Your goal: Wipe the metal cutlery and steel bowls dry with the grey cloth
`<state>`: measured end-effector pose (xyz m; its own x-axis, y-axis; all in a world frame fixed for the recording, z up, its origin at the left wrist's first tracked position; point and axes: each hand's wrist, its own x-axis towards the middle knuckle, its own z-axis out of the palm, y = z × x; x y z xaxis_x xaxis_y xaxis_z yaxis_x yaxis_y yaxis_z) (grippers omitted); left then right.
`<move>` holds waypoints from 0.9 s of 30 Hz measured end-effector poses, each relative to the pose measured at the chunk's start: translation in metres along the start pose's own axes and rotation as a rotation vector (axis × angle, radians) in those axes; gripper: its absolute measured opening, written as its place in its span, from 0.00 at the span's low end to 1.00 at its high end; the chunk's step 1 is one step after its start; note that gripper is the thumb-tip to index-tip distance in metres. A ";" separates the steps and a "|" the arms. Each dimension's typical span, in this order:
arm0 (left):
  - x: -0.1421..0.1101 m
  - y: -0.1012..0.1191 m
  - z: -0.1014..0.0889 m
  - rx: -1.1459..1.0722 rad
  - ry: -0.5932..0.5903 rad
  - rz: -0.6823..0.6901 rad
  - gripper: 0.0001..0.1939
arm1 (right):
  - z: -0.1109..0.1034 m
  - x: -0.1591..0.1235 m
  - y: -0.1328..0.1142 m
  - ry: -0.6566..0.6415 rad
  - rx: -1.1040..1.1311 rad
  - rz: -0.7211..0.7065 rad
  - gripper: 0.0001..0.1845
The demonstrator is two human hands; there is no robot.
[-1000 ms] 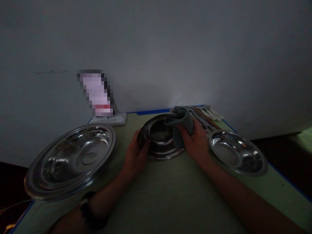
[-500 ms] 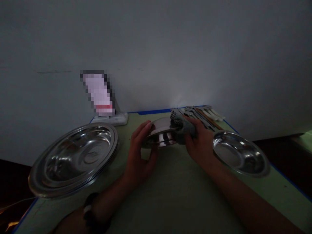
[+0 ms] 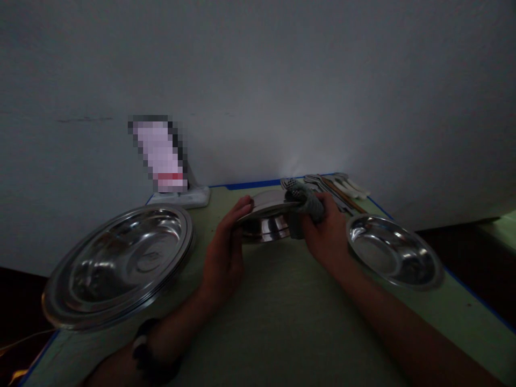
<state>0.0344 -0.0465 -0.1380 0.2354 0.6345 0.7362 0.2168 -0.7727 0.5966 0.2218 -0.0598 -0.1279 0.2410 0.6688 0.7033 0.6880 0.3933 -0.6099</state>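
A shiny metal bowl (image 3: 266, 228) with a wide rim is held tilted above the middle of the table, its outer side partly facing me. My left hand (image 3: 226, 242) grips its left edge, fingers along the rim. A dark grey-green cloth (image 3: 308, 207) with a checked part is bunched in my right hand (image 3: 328, 231), pressed against the bowl's right rim. Part of the bowl is hidden behind the cloth and fingers.
Nested wide metal bowls (image 3: 116, 269) stand on the left. Another metal bowl (image 3: 395, 252) lies right of my right hand. Cutlery (image 3: 338, 191) lines the back right. A phone (image 3: 159, 153), blurred, stands on a white base (image 3: 181, 196) against the wall (image 3: 258, 80).
The held bowl has been tipped and turned, so its side now shows instead of the round base. My left hand has shifted its grip up the rim; the cloth stays at the right edge.
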 end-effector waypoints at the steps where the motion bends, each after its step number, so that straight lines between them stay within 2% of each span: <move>1: 0.000 0.000 0.000 0.001 0.003 0.001 0.24 | 0.002 -0.001 0.003 0.009 0.009 0.035 0.09; 4: -0.001 0.000 0.001 -0.006 -0.015 0.010 0.25 | 0.012 -0.005 0.017 0.012 0.056 0.116 0.08; 8: -0.004 0.002 0.004 -0.010 -0.059 0.041 0.23 | 0.026 -0.009 0.037 -0.046 0.168 0.148 0.12; 12: -0.005 0.001 0.005 -0.014 -0.031 0.001 0.21 | 0.030 -0.010 0.038 -0.024 0.189 0.157 0.13; 15: -0.004 -0.004 0.004 -0.027 0.037 -0.072 0.20 | 0.025 -0.009 0.030 0.010 0.167 0.108 0.13; 21: 0.002 -0.008 0.003 -0.103 0.143 -0.320 0.16 | 0.018 -0.010 0.018 -0.001 0.140 -0.119 0.19; 23: 0.003 -0.009 0.003 -0.136 0.163 -0.378 0.13 | 0.020 -0.011 0.018 -0.018 0.136 -0.096 0.18; 27: 0.003 -0.016 0.001 -0.176 0.192 -0.438 0.12 | 0.026 -0.013 0.021 -0.097 0.117 0.057 0.13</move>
<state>0.0325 -0.0327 -0.1455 -0.0235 0.8974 0.4406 0.0895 -0.4370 0.8950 0.2152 -0.0438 -0.1596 0.2067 0.7478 0.6310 0.5894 0.4196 -0.6903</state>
